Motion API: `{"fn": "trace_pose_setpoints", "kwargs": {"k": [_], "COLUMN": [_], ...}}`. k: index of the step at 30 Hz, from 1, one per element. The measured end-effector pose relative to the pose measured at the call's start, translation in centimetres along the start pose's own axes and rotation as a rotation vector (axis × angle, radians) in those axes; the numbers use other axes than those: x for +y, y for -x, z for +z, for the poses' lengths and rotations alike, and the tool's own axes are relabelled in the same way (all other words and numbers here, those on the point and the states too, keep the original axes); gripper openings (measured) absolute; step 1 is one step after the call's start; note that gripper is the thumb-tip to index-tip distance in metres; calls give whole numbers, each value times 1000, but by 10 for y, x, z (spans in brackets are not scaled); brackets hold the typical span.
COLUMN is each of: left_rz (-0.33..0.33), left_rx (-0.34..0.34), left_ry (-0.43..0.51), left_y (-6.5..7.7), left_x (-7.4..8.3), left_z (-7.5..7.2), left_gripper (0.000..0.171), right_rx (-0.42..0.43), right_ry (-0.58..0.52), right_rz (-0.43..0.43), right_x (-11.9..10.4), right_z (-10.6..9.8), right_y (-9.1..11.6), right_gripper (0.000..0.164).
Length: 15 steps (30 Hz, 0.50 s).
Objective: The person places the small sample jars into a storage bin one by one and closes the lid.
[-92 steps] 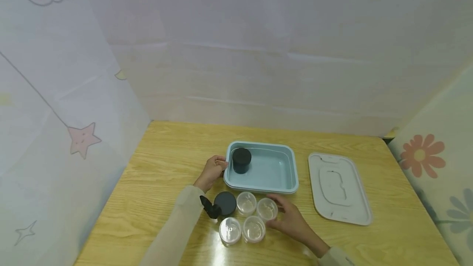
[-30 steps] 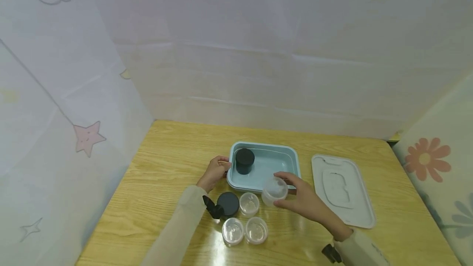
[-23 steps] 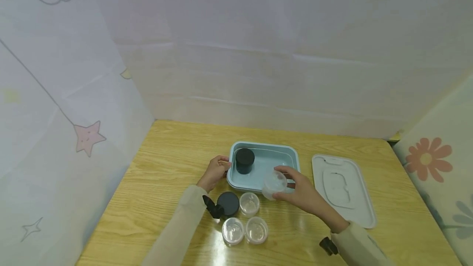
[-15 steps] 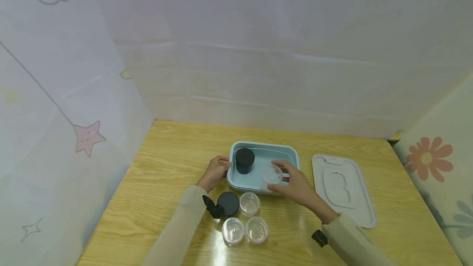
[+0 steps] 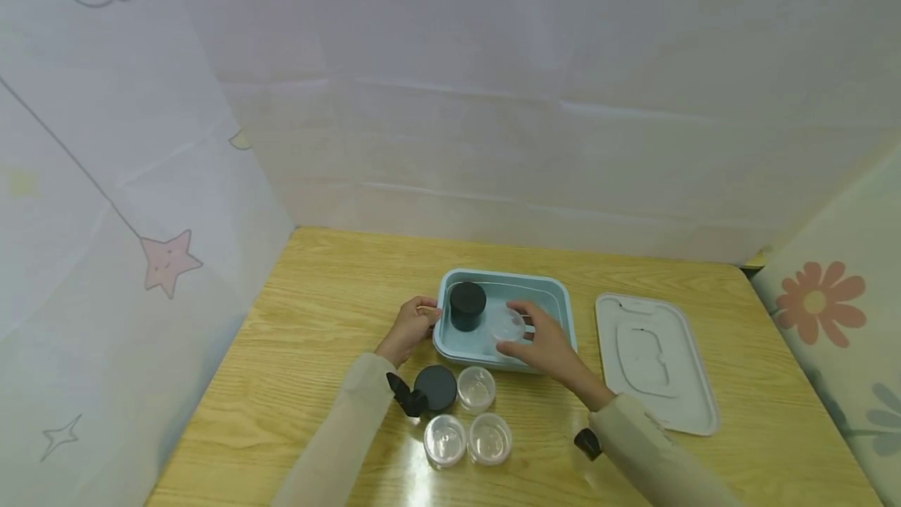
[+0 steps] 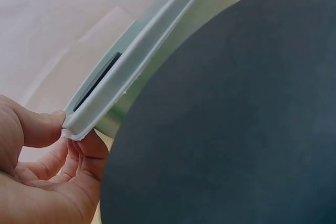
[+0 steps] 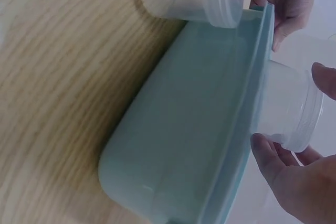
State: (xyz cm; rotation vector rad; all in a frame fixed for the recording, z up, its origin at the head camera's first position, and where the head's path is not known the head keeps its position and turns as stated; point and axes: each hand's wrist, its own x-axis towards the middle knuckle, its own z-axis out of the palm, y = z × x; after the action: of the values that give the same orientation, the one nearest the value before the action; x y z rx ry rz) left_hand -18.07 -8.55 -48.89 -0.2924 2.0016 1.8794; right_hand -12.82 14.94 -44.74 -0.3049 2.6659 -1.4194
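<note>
A light blue plastic tub (image 5: pixel 528 286) stands mid-table, and a black-lidded jar (image 5: pixel 468 303) sits in its left part. My left hand (image 5: pixel 408 332) pinches the tub's left rim; the left wrist view shows thumb above and fingers below the rim (image 6: pixel 113 90). My right hand (image 5: pixel 545 341) holds a clear plastic jar (image 5: pixel 507 324) from its right side. In the right wrist view, thumb and fingers span this clear jar (image 7: pixel 289 103), whose lower part is hidden behind the tub wall (image 7: pixel 178 119).
In front of the tub stand another dark-lidded jar (image 5: pixel 436 388) and clear jars, one beside it (image 5: pixel 476 389) and two nearer jars (image 5: pixel 445 440) (image 5: pixel 490 439). A white lid (image 5: pixel 658 366) lies on the wooden table (image 5: pixel 338 280) at the right. Fabric walls enclose the table.
My right hand has lifted the clear jar from the group in front and carried it back and left, over the tub and down inside its rim. My left hand keeps its grip.
</note>
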Motion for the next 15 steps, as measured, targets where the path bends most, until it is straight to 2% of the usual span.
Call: {"fn": "trace_pose_setpoints", "kwargs": {"k": [15], "left_rz": [0], "left_rx": [7], "left_ry": [-1], "left_y": [-1], "left_x": [-1], "left_z": [1], "left_gripper": [24], "right_rx": [-7], "right_ry": [-46], "right_rz": [22], "right_x": [6], "right_z": [26], "right_y": [-10], "right_gripper": [64]}}
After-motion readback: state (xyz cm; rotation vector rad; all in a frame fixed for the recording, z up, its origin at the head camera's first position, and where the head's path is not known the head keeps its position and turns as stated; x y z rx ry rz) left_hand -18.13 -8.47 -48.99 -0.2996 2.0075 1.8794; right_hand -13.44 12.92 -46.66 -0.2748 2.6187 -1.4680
